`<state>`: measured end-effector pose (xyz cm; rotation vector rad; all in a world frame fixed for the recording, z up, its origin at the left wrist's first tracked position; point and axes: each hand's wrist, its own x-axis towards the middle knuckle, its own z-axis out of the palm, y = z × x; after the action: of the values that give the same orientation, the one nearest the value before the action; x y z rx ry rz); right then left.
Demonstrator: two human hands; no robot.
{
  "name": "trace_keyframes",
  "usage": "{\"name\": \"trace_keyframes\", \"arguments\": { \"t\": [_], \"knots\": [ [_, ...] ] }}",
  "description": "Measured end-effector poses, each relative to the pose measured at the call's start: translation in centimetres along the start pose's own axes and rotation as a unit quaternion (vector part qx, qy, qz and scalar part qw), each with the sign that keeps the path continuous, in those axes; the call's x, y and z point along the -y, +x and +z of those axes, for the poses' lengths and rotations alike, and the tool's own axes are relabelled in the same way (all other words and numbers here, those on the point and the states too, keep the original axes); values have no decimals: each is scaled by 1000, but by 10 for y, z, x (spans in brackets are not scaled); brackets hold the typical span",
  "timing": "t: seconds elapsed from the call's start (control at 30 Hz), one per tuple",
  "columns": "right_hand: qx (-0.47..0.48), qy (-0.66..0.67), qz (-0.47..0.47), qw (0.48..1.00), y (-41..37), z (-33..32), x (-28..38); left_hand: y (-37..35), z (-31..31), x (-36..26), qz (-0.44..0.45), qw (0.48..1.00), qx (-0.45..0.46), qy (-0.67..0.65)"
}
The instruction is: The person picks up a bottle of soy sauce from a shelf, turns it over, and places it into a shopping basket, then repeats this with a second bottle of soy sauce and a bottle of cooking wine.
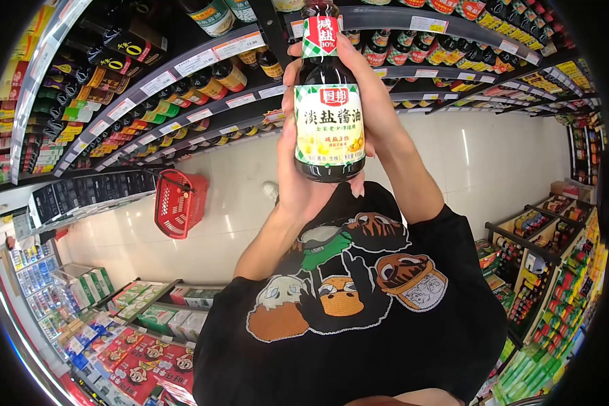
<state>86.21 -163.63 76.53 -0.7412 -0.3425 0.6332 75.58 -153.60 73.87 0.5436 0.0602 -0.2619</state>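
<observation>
We face dark store shelves (157,82) packed with sauce bottles, arcing from nine to two o'clock. At eight o'clock of our hands sits a red plastic shopping basket (178,203); it looks empty, though the mesh hides much. At twelve o'clock we hold up a dark glass soy-sauce bottle with a green-and-white label (329,122), filled nearly to the neck. Our left hand (295,186) cups its base and our right hand (375,101) wraps its back, fingers curled. We judge this to be label-reading. Any next move calls for a firm two-handed grip.
</observation>
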Motion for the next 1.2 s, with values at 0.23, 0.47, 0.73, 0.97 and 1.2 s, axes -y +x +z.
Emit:
{"name": "trace_keyframes", "arguments": {
  "t": [0.23,0.47,0.73,0.97,1.2],
  "knots": [
    [-36,-85,-37,995,-7,13,-1,-1,-36,3,47,997,-59,5],
    [-72,-85,-79,991,-6,16,3,-14,-24,-16,58,928,-153,334],
    [-86,-147,-110,979,-1,18,2,-22,-28,-9,108,923,-69,362],
    [-85,-176,-112,974,-4,22,6,-24,-11,-8,119,941,-47,313],
    [-62,-232,-89,967,-9,19,7,-26,-12,1,163,937,-88,296]
  ]
}}
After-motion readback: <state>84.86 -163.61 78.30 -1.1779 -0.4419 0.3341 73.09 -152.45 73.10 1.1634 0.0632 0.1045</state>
